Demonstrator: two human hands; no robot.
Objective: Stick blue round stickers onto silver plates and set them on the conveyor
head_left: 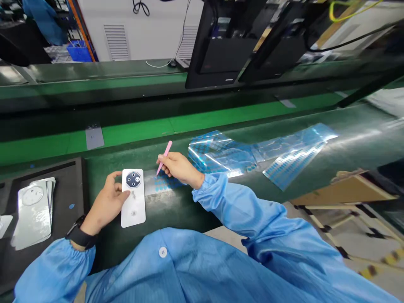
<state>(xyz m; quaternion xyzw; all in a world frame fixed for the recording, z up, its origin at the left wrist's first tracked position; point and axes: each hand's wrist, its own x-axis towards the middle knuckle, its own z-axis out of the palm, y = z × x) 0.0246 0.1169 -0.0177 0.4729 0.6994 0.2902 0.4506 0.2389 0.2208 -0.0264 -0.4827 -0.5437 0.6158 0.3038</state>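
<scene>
Right hand pinching pink tweezers above blue-dotted film

The right hand is closing firmly on the tweezers, their tips hovering just over the film on the green bench. The left hand is half-curled, gripping a white panel beside the film, while silver panels are lying in a black tray nearby

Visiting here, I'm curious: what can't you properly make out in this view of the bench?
All in the head view:
Right hand hides the middle of the pink tweezers.
Left hand covers part of the white card.
Blue dots: too small to see detail.
Black monitors: cut off by the top edge.
Stacked panels: overlapping, so uncountable.
</scene>
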